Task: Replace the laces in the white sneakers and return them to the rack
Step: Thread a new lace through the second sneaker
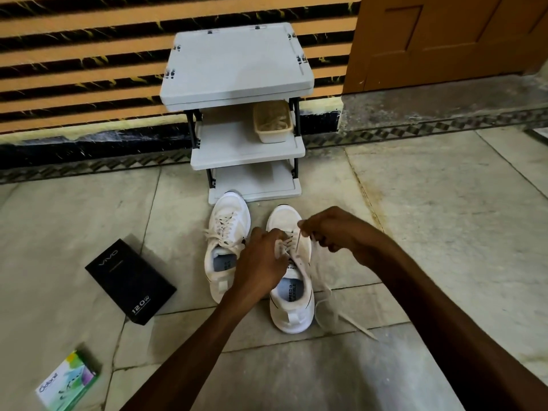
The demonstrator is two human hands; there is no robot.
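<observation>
Two white sneakers stand side by side on the floor, toes toward a grey three-shelf rack (237, 69). The left sneaker (226, 229) is laced. Over the lacing of the right sneaker (292, 304), my left hand (261, 259) grips the upper by the eyelets. My right hand (335, 229) pinches a white lace (298, 241) and holds it up from the eyelets. The rest of that lace trails in loops on the floor to the right of the shoe (341, 315).
A beige basket (272, 123) with laces sits on the rack's middle shelf. A black phone box (130, 280) lies on the floor to the left, a small green-and-white box (68, 381) nearer me. Striped wall behind, wooden door (444, 34) at the right.
</observation>
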